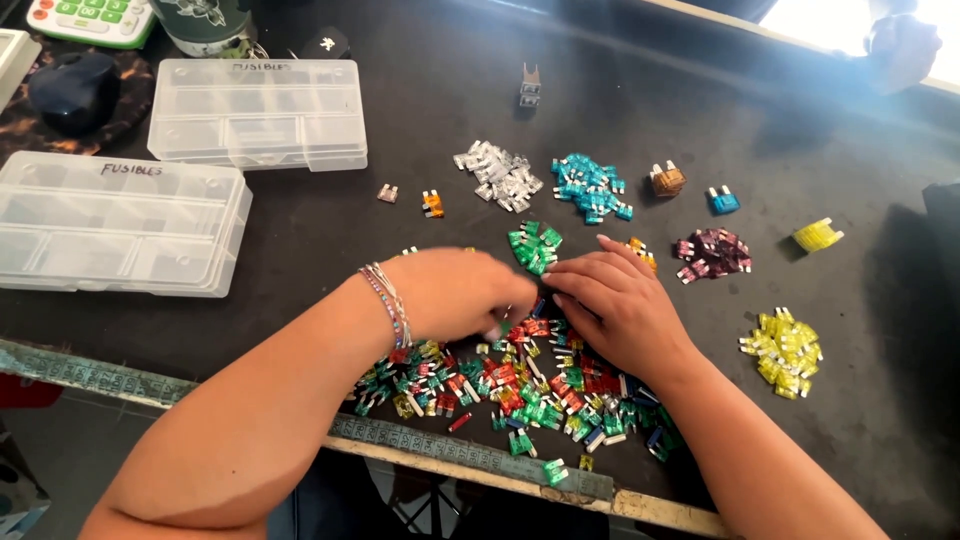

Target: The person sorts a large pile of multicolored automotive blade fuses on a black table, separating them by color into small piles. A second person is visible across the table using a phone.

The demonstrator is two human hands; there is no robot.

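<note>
Mixed fuse heap (500, 385) at bench near edge largely unsorted; we see colour piles behind; left hand (455, 295), right hand (610, 305) spread, pinch unclear.

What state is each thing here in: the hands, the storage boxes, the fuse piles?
Left hand: palm down on the mixed fuse heap, fingers curled.
Right hand: flat on the same heap, fingers spread.
Mixed fuse heap: unsorted, many colours.
Near clear box: lid shut, looks empty.
Far clear box: lid shut, looks empty.
Clear pile, teal pile, green pile, maroon pile, yellow pile: sorted by colour.
</note>
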